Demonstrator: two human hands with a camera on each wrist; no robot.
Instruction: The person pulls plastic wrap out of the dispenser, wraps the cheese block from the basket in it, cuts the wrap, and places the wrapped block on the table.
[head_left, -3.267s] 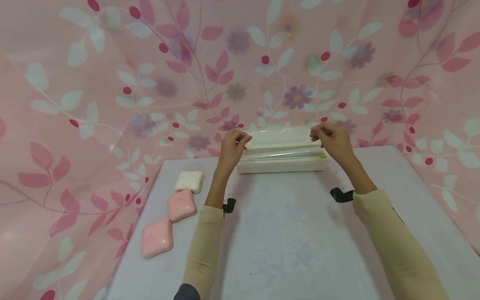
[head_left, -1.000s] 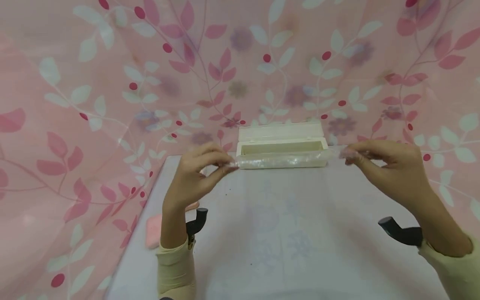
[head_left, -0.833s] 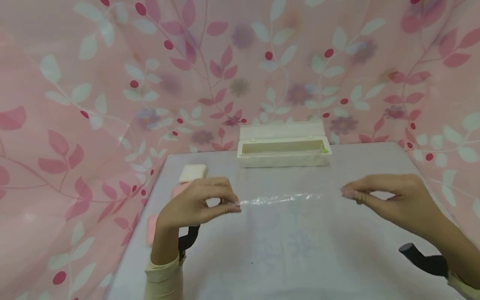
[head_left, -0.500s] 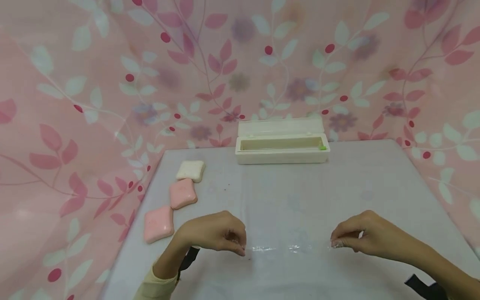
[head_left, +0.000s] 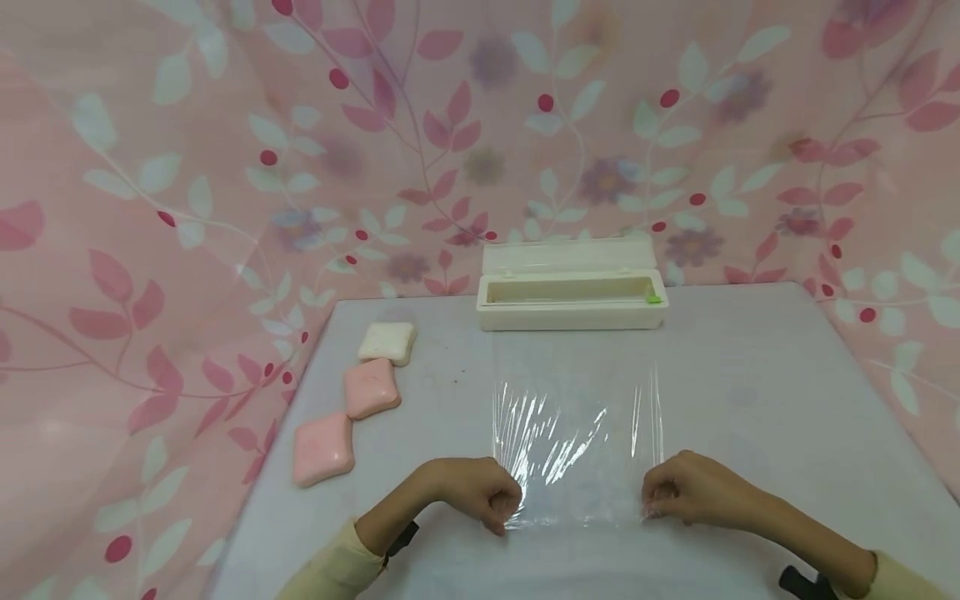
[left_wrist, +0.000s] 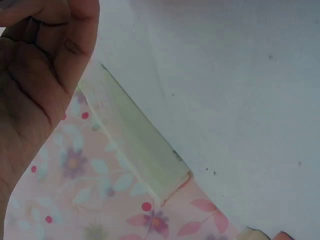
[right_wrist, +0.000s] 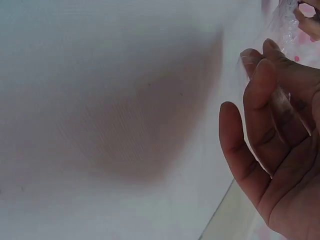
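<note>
A clear sheet of cling film (head_left: 562, 450) stretches over the table from the long cream dispenser box (head_left: 573, 318) at the back, its surface wrinkled and shining. My left hand (head_left: 478, 492) pinches the near left corner of the film, and my right hand (head_left: 697, 492) pinches the near right corner. The box lid (head_left: 567, 255) stands raised; a small green piece (head_left: 655, 299) shows at the right end. In the right wrist view, thumb and forefinger hold the film's edge, with the other fingers loosely bent. The left wrist view hides the left fingertips at the frame edge.
On the left of the white-covered table (head_left: 757, 375) lie a white rounded square block (head_left: 387, 342) and two pink ones, one pink block (head_left: 371, 388) farther back and another pink block (head_left: 323, 448) nearer. A pink floral cloth (head_left: 480, 125) hangs behind the table.
From the dispenser, both hands have drawn the film toward the person. They have come lower and closer together over the last half second, and the sheet now shows broadly spread.
</note>
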